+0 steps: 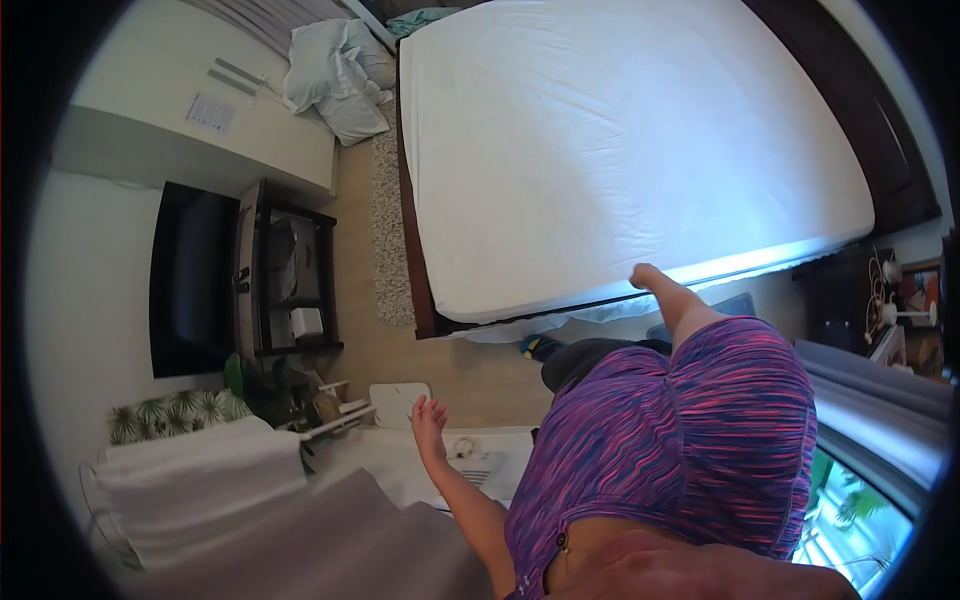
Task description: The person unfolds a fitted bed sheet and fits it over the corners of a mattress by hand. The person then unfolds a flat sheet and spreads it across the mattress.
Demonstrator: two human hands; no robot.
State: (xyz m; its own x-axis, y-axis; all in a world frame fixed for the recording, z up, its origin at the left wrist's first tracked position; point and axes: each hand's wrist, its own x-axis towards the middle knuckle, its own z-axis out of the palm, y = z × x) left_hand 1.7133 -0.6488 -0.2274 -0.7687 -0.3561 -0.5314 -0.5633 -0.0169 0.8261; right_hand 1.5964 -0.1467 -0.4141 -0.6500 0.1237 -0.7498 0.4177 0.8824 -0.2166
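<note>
1. Stretching out directly ahead of the right hand [646,277], the white-covered mattress [600,150] is presented broadside, its near long edge set right at that hand.
2. And the long axis? It is laid crosswise to the hands: from the dark headboard [880,110], off to the right and beyond the right hand, to the foot end over on the left, where the mattress is bordered by the dark bed frame [412,240].
3. Clearly the nearer of the two, the right hand is positioned over the near edge, fingers curled in; whether cloth is pinched or merely brushed cannot be told, the fingertips being hidden.
4. Out to the left, the left hand [428,412] is held well apart from the mattress, fingers parted and loosely bent, nothing gripped. Between it and the bed frame's near corner, a stretch of floor [490,370] is seen; a white panel [392,400] is shown just beside it.
5. Below the edge, to the left of the right hand, a strip of pale fabric [600,318] is left hanging; ahead of that hand, fine creases are spread across the cover.
</note>
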